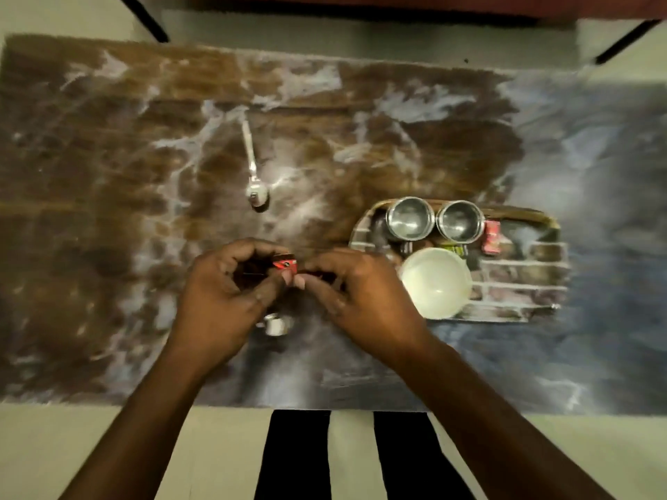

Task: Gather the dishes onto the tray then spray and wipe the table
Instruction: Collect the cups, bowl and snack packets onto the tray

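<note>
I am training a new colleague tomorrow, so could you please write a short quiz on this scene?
1. True or false: the spoon lies on the tray.
2. How many cups stand on the tray? A) one B) two C) three
3. Fill in: the left hand and right hand pinch a small ___ packet.
Key: 1 false, it lies on the table; 2 B; 3 red.
</note>
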`<state>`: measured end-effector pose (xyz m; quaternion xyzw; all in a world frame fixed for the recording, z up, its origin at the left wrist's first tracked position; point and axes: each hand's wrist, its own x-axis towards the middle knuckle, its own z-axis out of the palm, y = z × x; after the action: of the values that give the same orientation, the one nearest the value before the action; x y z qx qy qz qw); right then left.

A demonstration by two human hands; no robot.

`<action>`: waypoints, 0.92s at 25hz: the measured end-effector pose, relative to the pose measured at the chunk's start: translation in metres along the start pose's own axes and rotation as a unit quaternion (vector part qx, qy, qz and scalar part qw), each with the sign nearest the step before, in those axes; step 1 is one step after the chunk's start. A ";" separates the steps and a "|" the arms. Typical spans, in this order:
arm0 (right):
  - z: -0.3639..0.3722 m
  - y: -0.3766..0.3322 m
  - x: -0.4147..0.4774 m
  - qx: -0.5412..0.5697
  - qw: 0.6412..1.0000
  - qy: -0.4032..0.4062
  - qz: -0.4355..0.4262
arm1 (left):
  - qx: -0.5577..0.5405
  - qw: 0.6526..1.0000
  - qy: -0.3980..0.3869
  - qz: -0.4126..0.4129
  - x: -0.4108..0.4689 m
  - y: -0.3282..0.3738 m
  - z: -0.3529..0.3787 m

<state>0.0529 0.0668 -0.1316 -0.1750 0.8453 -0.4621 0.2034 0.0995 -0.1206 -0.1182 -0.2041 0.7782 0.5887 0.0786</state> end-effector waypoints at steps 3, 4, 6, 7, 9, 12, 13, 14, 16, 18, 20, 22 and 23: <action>-0.074 0.037 -0.045 0.072 0.992 0.087 0.061 | -0.056 0.997 -0.050 0.015 0.003 0.040 0.089; -0.095 0.049 -0.059 0.076 0.989 0.104 0.073 | -0.062 0.996 -0.062 0.019 0.003 0.048 0.117; -0.136 0.077 -0.083 0.083 0.981 0.146 0.097 | -0.083 0.994 -0.070 0.020 -0.002 0.061 0.178; -0.156 0.094 -0.093 0.098 0.973 0.173 0.118 | -0.094 0.994 -0.060 0.012 -0.005 0.065 0.211; -0.190 0.130 -0.103 0.126 0.953 0.220 0.166 | -0.113 0.993 -0.031 -0.027 -0.015 0.070 0.273; -0.221 0.179 -0.095 0.076 0.940 0.228 0.241 | -0.156 0.978 -0.013 -0.136 -0.029 0.071 0.348; -0.225 0.190 -0.088 0.046 0.943 0.212 0.253 | -0.176 0.970 -0.004 -0.170 -0.030 0.069 0.365; -0.228 0.201 -0.080 0.015 0.947 0.192 0.257 | -0.189 0.962 0.005 -0.195 -0.028 0.066 0.380; -0.230 0.216 -0.064 -0.030 0.954 0.155 0.254 | -0.206 0.950 0.021 -0.233 -0.020 0.061 0.399; -0.228 0.224 -0.050 -0.063 0.959 0.127 0.244 | -0.222 0.941 0.035 -0.254 -0.010 0.056 0.404; -0.225 0.229 -0.043 -0.092 0.961 0.103 0.240 | -0.212 0.942 0.041 -0.259 -0.001 0.050 0.401; -0.224 0.232 -0.039 -0.116 0.960 0.100 0.236 | -0.188 0.946 0.036 -0.263 0.005 0.046 0.399; -0.225 0.232 -0.038 -0.123 0.958 0.105 0.235 | -0.184 0.946 0.033 -0.263 0.007 0.044 0.399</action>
<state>-0.0531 0.3636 -0.2127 0.0548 0.9295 -0.3093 0.1932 0.0279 0.2660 -0.1990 -0.4318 0.5771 0.6730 0.1664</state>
